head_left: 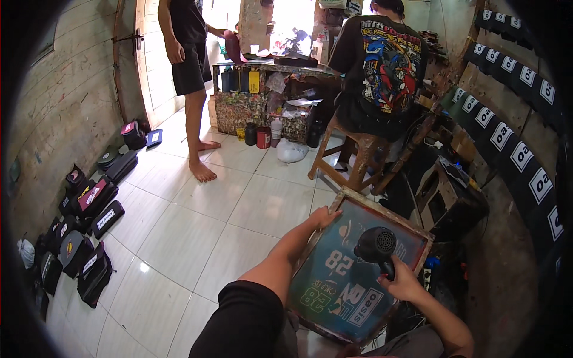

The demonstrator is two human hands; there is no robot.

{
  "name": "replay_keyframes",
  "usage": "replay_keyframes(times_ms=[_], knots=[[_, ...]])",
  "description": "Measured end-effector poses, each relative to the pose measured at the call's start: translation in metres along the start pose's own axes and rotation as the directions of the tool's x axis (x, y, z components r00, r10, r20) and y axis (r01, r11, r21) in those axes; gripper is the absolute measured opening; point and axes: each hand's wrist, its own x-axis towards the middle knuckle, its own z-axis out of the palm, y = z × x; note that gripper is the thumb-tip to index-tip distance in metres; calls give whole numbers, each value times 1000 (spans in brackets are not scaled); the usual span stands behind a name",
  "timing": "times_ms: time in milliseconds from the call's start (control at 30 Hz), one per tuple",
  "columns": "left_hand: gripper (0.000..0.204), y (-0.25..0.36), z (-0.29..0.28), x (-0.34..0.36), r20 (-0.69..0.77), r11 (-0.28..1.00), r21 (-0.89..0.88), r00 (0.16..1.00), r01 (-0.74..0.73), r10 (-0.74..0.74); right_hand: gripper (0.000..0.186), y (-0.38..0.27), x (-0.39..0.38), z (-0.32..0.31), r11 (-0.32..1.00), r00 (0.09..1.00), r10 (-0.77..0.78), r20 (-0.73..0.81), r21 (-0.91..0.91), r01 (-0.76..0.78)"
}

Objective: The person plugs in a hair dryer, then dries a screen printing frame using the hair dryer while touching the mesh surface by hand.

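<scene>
A screen-printing frame leans tilted in front of my legs, its wooden border stained and its blue-green mesh carrying pale lettering and designs. My left hand grips the border at its upper left corner, the fingers partly hidden. In my right hand is the handle of a black hair dryer, which I hold over the right half of the mesh. The dryer's round grille faces up toward me, and its body covers part of the designs.
Bags and caps lie in rows on the tiled floor at left. One person stands barefoot near the doorway; another sits on a wooden stool at a paint-spattered bench. Dark printed pieces hang along the right wall above a black box.
</scene>
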Motion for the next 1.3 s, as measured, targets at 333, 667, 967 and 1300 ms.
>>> replay_keyframes(times_ms=[333, 667, 967, 1300], knots=[[96, 4, 5, -2, -15, 998, 36, 999, 42, -42, 44, -10, -4, -7, 999, 999, 38, 33, 9, -39], [95, -3, 7, 0, -6, 998, 67, 1000, 10, -9, 48, 1, -3, -4, 999, 997, 53, 58, -9, -53], [92, -10, 8, 5, 0, 1000, 21, 1000, 20, -20, 43, 1, 0, -4, 999, 1000, 22, 9, 42, -22], [90, -14, 7, 5, 103, 998, -59, 994, 33, -26, 41, 2, -2, -4, 999, 1000, -21, 12, 24, 21]])
